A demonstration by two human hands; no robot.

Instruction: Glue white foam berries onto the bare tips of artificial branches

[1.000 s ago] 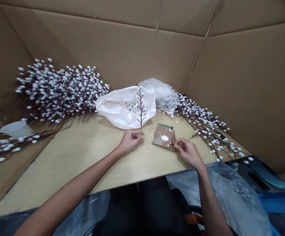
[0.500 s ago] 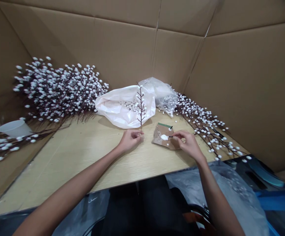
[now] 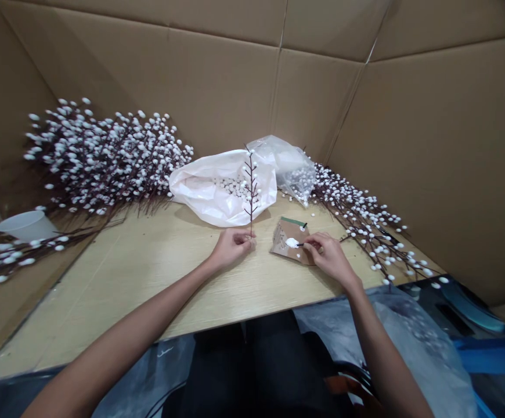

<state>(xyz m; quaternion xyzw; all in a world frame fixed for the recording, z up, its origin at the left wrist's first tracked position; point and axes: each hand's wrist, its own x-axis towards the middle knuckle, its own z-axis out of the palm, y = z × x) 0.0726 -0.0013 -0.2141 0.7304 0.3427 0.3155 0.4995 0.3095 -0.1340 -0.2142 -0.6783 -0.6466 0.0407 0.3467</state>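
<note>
My left hand (image 3: 234, 247) pinches the lower end of a thin brown berry branch (image 3: 251, 194), which stands upright with a few white berries on it. Between the fingertips of my right hand (image 3: 329, 254) is a short dark stick (image 3: 301, 244). Its tip touches a blob of white paste (image 3: 292, 242) on a piece of cardboard (image 3: 282, 248) with a green edge. Behind the branch lies an open white plastic bag (image 3: 200, 194) with loose white berries (image 3: 230, 186) in it.
Bundled white-berry branches (image 3: 113, 157) fill the back left, and more branches (image 3: 357, 203) lie at the right. A clear bag (image 3: 278, 154) rests at the back. A white cup (image 3: 28, 226) stands far left. Cardboard walls (image 3: 226, 87) enclose the wooden table (image 3: 148, 273).
My right hand has shifted slightly, and the dark stick's tip has moved a little at the paste. The left hand and its branch are almost unmoved.
</note>
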